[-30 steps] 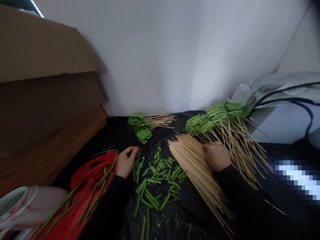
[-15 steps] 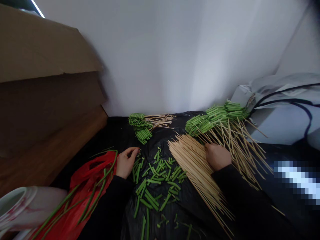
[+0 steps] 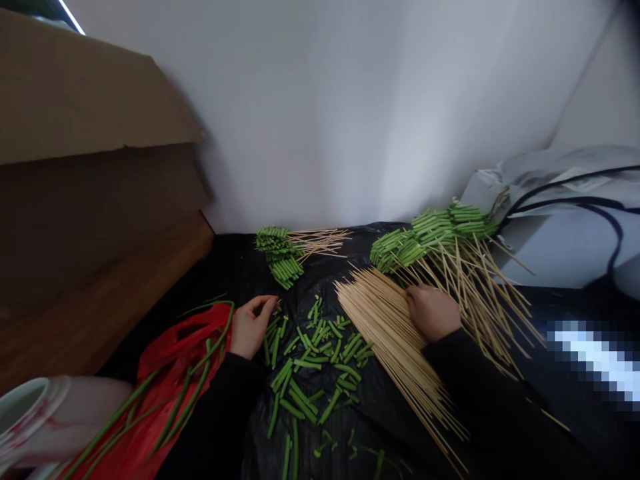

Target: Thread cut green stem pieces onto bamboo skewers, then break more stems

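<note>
Bamboo skewers (image 3: 395, 340) are pressed beneath a right hand (image 3: 433, 313), its grip on them unclear, while a loosely curled, empty left hand (image 3: 253, 327) is held beside cut green stems (image 3: 313, 373) on black plastic sheeting (image 3: 410, 427).

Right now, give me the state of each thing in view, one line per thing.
left hand, half open, holding nothing visible
right hand, resting on the skewers
bamboo skewers, lying flat in a loose bundle
cut green stems, scattered on the black plastic sheet
skewered green stems, threaded and heaped at the back
long green stems, uncut, lying across the red plastic bag
</note>
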Demonstrator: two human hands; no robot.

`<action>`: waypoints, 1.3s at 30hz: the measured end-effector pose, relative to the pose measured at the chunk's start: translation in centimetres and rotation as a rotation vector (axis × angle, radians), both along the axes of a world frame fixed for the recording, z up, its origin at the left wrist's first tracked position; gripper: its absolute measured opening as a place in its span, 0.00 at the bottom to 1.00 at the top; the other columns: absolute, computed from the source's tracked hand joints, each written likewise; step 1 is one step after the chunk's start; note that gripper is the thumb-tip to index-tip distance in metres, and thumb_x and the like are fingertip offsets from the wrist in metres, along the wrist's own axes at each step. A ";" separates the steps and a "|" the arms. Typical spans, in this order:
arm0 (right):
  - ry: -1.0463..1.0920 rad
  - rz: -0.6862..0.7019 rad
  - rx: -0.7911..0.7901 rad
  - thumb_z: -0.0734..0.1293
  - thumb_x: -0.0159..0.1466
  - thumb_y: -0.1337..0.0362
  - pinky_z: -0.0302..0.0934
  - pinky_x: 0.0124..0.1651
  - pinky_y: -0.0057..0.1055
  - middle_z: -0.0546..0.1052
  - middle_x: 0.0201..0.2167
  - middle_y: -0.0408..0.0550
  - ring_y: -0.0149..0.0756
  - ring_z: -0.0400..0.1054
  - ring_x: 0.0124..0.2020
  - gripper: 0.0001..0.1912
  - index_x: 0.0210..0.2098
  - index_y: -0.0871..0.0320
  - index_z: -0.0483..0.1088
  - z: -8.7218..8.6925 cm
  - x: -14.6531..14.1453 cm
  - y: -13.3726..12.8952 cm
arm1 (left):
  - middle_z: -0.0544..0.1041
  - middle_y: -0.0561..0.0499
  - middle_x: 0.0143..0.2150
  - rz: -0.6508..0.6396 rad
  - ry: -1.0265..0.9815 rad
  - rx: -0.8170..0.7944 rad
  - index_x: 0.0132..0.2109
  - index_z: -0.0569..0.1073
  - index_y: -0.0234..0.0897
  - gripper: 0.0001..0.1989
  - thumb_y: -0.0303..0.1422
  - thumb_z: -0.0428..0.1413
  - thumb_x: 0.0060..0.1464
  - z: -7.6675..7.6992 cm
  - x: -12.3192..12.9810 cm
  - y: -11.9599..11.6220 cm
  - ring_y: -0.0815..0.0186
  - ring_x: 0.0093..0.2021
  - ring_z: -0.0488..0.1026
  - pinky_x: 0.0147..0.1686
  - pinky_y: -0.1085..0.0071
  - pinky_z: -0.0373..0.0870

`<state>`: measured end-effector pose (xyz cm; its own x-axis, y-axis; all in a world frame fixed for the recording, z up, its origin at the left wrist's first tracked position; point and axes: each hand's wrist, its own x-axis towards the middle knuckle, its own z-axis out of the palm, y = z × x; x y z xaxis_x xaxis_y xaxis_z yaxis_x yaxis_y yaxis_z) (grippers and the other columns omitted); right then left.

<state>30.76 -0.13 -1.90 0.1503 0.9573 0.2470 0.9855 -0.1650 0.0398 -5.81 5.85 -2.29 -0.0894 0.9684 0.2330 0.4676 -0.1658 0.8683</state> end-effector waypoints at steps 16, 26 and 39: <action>0.023 0.110 -0.089 0.58 0.63 0.67 0.52 0.33 0.30 0.75 0.31 0.52 0.35 0.68 0.35 0.14 0.27 0.60 0.74 0.1 -0.1 0.1 | 0.81 0.46 0.34 0.002 0.033 -0.016 0.37 0.78 0.33 0.18 0.45 0.56 0.50 0.0 0.1 0.0 0.59 0.37 0.76 0.40 0.67 0.69; -0.019 0.090 -0.083 0.58 0.63 0.66 0.51 0.32 0.31 0.74 0.31 0.53 0.37 0.68 0.32 0.13 0.28 0.61 0.72 0.1 -0.5 -0.1 | 0.81 0.46 0.34 -0.012 0.055 -0.019 0.37 0.78 0.33 0.19 0.46 0.56 0.51 -0.3 -0.1 0.0 0.59 0.37 0.76 0.40 0.67 0.69; -0.013 0.077 -0.033 0.58 0.64 0.70 0.48 0.33 0.30 0.74 0.33 0.49 0.35 0.67 0.36 0.08 0.35 0.57 0.69 -0.2 -0.8 -0.2 | 0.81 0.47 0.33 -0.007 0.033 -0.030 0.36 0.78 0.34 0.18 0.45 0.56 0.50 0.3 0.3 -0.2 0.60 0.36 0.76 0.39 0.68 0.69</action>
